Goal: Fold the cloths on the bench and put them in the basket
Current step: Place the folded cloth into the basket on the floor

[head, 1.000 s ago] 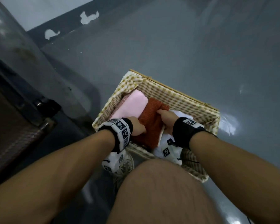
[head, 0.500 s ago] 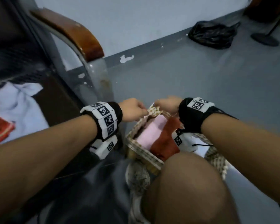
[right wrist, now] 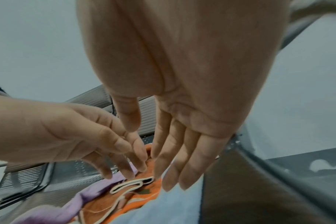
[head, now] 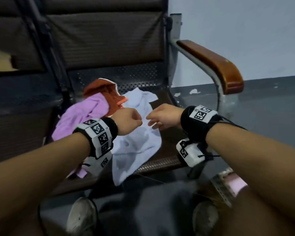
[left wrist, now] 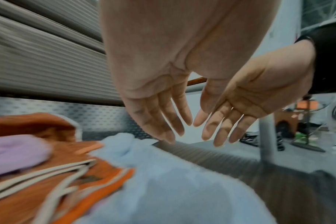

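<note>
While both hands (head: 144, 119) hover empty (fingers loose), the pale blue cloth (head: 136, 142) lies beneath.

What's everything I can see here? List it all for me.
White cloth: one, pale, unfolded on the bench seat, under the hands.
Purple cloth: one, lilac, crumpled left of the white one.
Orange cloth: one, rust with pale trim, behind the purple.
Bench: one, dark perforated metal, brown armrest on the right.
Basket: one, checked lining, on the floor at lower right, mostly hidden; something pink inside.
Shoes: two, pale, on the floor.
Left hand: empty, fingers extended, above the white cloth.
Right hand: empty, fingers extended, beside the left.
</note>
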Motion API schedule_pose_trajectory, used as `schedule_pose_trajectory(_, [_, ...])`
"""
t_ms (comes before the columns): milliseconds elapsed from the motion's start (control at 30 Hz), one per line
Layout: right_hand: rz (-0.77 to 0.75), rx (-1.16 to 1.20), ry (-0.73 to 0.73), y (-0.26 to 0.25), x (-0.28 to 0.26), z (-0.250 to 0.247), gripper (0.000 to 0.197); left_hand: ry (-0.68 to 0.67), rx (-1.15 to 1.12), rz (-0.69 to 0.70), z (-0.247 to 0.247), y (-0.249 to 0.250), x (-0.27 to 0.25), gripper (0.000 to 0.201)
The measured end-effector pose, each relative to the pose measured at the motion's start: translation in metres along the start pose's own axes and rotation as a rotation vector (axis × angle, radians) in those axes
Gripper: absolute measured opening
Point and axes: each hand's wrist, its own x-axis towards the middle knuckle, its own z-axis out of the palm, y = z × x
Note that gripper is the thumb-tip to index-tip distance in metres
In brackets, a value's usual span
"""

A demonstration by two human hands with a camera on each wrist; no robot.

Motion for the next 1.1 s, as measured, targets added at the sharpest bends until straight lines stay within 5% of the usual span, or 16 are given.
schedule_pose_trajectory(133, [-0.08,-0.323,-0.013,-0.008,0.041,0.039,0.037,-0.037,0.141,-0.15,0.003,-0.065,-0.015,0.038])
schedule_pose_trajectory(267, [-0.101,-0.778,-0.071,0.002,0.058,0.06,0.073,-0.127,0.304,-0.272,0.015,-0.099,-0.02,0.061])
schedule_pose_trajectory(333, [-0.136,-0.923,-0.048,0.006,0.064,0.064,0.057,-0.172,0.314,-0.243,0.018,-0.1,-0.02,0.074])
schedule_pose_trajectory(433, [-0.137,-0.863,0.02,0.004,0.068,0.065,0.009,-0.102,0.244,-0.124,0.02,-0.088,-0.02,0.086])
schedule_pose_trajectory(600, [-0.195,-0.236,0.156,-0.007,0.063,0.055,0.019,-0.038,-0.097,0.02,0.026,-0.05,-0.025,0.106])
schedule_pose_trajectory(700, [-0.199,0.325,0.118,-0.015,0.046,0.047,0.013,0.107,-0.134,0.053,0.019,-0.036,-0.019,0.055])
schedule_pose_trajectory(767, [-0.227,0.489,0.162,-0.017,0.035,0.037,0.02,0.165,-0.249,0.076,0.011,-0.025,-0.018,0.019])
schedule_pose_trajectory(900, [-0.401,0.205,0.169,-0.004,0.014,0.019,0.044,0.211,-0.683,0.002,-0.006,0.007,-0.022,0.01])
schedule_pose_trajectory(1000, [-0.402,-0.128,0.09,0.008,0.002,0.019,0.02,0.171,-0.917,-0.08,-0.019,0.025,-0.027,0.037])
schedule_pose_trajectory(1100, [-0.398,-0.168,0.278,0.01,0.001,0.01,0.018,0.104,-0.902,-0.047,-0.028,0.031,-0.031,0.048])
